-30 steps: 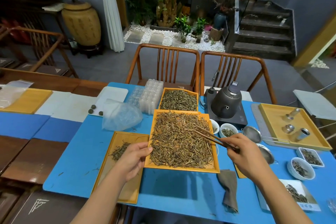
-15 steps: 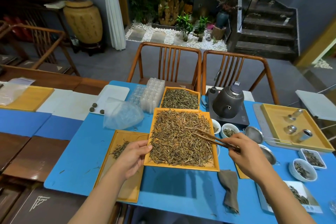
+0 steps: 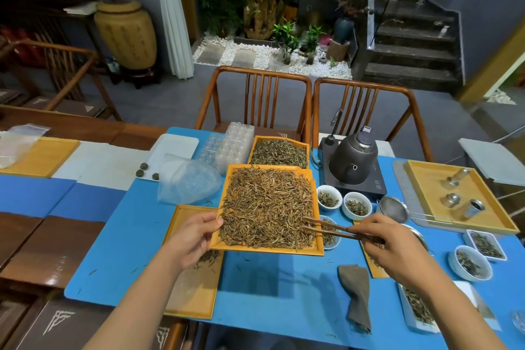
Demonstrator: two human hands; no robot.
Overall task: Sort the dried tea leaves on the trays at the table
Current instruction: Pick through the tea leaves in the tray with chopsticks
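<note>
Sorting step: my left hand grips the orange square tray of dried tea leaves at frame centre; my right hand, fingers closed on wooden tweezers, must next pinch one leaf.

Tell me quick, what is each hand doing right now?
Left hand: closed on the edge of the tea tray, holding it up.
Right hand: closed on the wooden tongs, tips in the leaves.

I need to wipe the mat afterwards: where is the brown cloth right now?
In the head view the brown cloth lies crumpled on the blue mat near the table's front edge, just below the right hand, right of the big tea tray.
</note>
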